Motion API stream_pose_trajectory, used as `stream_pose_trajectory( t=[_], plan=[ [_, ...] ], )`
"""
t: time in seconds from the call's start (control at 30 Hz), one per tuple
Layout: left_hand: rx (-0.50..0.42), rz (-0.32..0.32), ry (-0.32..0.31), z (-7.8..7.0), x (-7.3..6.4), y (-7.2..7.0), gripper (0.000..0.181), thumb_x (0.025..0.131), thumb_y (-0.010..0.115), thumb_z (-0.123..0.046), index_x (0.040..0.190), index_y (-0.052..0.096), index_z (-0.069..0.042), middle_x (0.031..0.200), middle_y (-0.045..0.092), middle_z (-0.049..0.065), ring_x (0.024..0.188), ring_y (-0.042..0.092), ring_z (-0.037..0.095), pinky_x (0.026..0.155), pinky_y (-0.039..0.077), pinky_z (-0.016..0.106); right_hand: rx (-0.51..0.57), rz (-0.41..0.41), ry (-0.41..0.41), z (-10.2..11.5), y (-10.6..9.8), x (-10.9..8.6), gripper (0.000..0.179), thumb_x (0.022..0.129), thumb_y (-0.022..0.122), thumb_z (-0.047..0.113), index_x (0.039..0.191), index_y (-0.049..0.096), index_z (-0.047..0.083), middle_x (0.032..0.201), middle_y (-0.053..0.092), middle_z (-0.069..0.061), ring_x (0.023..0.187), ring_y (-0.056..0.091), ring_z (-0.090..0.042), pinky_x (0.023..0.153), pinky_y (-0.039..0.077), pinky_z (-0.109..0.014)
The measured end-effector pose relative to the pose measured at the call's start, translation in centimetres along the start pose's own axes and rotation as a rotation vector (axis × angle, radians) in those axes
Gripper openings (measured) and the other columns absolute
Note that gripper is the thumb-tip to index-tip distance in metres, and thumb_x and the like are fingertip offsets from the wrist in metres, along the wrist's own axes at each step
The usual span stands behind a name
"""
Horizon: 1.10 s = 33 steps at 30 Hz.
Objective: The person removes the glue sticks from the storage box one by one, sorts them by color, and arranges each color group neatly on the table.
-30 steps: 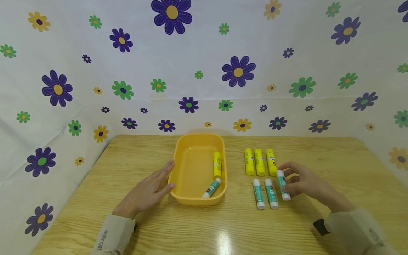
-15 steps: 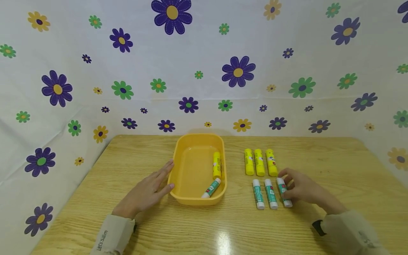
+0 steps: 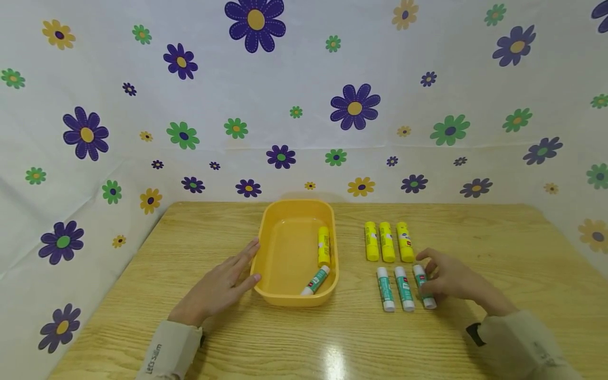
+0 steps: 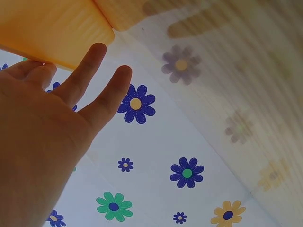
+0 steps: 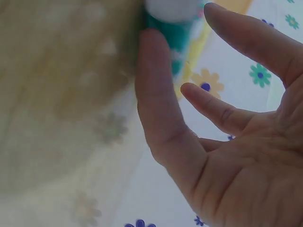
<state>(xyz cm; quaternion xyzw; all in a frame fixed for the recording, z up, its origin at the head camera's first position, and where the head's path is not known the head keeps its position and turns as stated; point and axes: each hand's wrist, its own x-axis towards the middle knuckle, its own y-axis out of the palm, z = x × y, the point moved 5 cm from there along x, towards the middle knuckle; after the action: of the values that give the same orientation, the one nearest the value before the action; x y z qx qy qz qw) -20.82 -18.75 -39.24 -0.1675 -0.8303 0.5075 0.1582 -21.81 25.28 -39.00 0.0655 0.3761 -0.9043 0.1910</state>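
My left hand (image 3: 214, 293) rests against the left wall of a yellow plastic tray (image 3: 294, 301), fingers extended along its rim; in the left wrist view the fingers (image 4: 90, 66) are spread beside the tray's side. Inside the tray lie a yellow glue stick (image 3: 323, 246) and a green-and-white glue stick (image 3: 315, 280). At the right end of the near row, my right hand (image 3: 456, 279) hovers around another green-and-white glue stick (image 3: 420, 274) on the table. Its fingers are parted, with the fingertips right at the stick's sides in the right wrist view.
Two more green-and-white glue sticks, one on the left (image 3: 386, 289) and one in the middle (image 3: 404, 288), lie in that row. Behind them are three yellow glue sticks (image 3: 387, 243). A white flowered cloth (image 3: 294, 79) hangs behind the wooden table (image 3: 266, 343).
My right hand has lowered the green-and-white glue stick onto the table at the end of the row, and its fingers have loosened around it. The left hand stays at the tray.
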Motion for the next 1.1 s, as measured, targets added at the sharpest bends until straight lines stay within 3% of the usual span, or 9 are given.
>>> stream_pose_trajectory(
  t=[0.17, 0.53, 1.1],
  plan=[
    [-0.002, 0.003, 0.0, 0.0, 0.0, -0.1, 0.069, 0.106, 0.05, -0.039, 0.163, 0.022, -0.012, 0.167, 0.02, 0.006, 0.146, 0.033, 0.038, 0.113, 0.031, 0.065, 0.028, -0.019, -0.01, 0.4, -1.4, -0.3, 0.064, 0.088, 0.073, 0.002, 0.135, 0.034, -0.016, 0.117, 0.047, -0.041, 0.087, 0.065, -0.033, 0.067, 0.063, -0.043],
    [-0.012, 0.01, -0.012, 0.0, 0.0, -0.2, 0.069, 0.106, 0.05, -0.04, 0.163, 0.022, -0.012, 0.167, 0.02, 0.006, 0.146, 0.032, 0.04, 0.112, 0.03, 0.067, 0.02, -0.071, -0.049, 2.0, -3.1, -0.4, 0.062, 0.091, 0.072, 0.004, 0.136, 0.035, -0.017, 0.118, 0.048, -0.042, 0.092, 0.065, -0.037, 0.067, 0.063, -0.042],
    [-0.015, 0.013, -0.011, -0.1, 0.0, -0.1, 0.069, 0.106, 0.05, -0.041, 0.163, 0.022, -0.012, 0.168, 0.019, 0.004, 0.147, 0.031, 0.039, 0.114, 0.029, 0.065, 0.087, -0.08, -0.078, 5.7, -2.9, 1.0, 0.061, 0.094, 0.069, 0.006, 0.141, 0.035, -0.014, 0.125, 0.046, -0.039, 0.103, 0.061, -0.043, 0.072, 0.063, -0.044]
  ],
)
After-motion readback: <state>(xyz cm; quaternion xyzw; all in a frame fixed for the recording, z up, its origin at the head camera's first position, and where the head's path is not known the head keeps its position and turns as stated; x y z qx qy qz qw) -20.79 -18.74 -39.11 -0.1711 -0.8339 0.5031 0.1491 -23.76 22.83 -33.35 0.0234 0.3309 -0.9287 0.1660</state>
